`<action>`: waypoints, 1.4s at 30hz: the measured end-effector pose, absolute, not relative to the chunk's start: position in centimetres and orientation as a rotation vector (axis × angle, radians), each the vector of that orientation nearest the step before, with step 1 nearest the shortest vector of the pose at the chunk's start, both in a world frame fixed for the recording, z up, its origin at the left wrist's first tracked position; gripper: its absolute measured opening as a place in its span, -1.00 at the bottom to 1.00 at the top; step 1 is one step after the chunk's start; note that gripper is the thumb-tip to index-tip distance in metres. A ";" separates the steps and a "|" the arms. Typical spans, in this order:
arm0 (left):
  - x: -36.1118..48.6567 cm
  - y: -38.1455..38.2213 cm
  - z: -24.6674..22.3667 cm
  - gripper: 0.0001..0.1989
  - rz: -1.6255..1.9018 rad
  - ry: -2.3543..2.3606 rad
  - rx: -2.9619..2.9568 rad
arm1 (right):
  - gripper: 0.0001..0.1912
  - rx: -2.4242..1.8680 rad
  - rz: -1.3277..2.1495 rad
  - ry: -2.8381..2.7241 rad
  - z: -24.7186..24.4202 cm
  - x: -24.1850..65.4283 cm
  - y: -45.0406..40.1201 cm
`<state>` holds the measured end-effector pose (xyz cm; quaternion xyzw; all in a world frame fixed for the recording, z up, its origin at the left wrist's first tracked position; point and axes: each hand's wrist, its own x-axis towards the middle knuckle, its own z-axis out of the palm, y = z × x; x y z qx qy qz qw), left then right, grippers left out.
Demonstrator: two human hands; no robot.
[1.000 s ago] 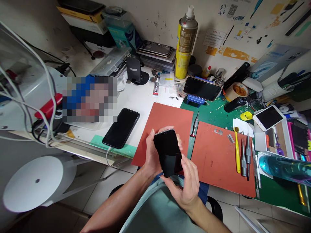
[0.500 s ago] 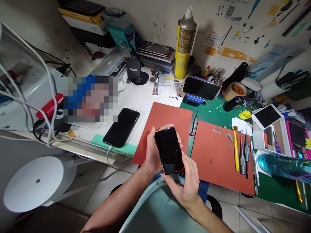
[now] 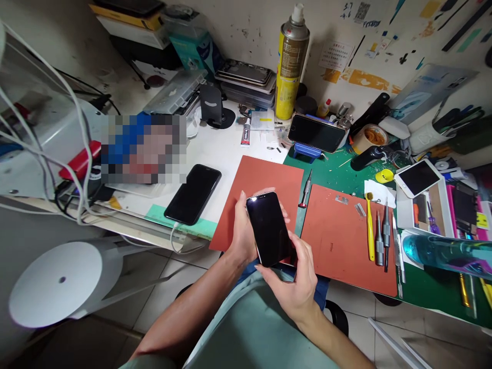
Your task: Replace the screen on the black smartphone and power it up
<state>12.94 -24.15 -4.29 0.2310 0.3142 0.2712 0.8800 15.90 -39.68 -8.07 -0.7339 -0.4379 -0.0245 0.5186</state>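
Note:
A smartphone (image 3: 268, 228) with a dark screen is held over the near edge of the left brown mat (image 3: 269, 171). My left hand (image 3: 242, 230) wraps round its left side and back, its fingertips showing past the right edge. On the lower right edge and bottom corner, the fingers and thumb of my right hand (image 3: 298, 269) grip the same phone. Light glints off the top of its screen. To the left, a second black smartphone (image 3: 193, 195) lies on the white tabletop with a white cable plugged into its lower end.
On the right brown mat (image 3: 346, 236) lie a yellow brush (image 3: 369, 228) and several slim tools. A screwdriver (image 3: 306, 189) rests between the mats. Behind stand a spray can (image 3: 292, 64) and a phone on a blue stand (image 3: 307, 151). A blue bottle (image 3: 449, 251) lies at right.
The phone has tilted slightly in my hands, and a bright reflection now shows near its top. My grip is much the same. The whole view has shifted a little.

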 end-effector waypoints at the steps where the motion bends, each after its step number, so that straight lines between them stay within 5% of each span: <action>1: 12.9 -24.1 -4.3 -0.41 0.565 0.653 0.482 | -0.12 -1.764 -0.051 -1.043 -8.0 15.9 -39.7; 42: 7.6 -26.1 -3.8 -0.34 0.621 0.514 0.431 | -0.12 -1.748 -0.162 -1.093 -8.0 12.1 -41.0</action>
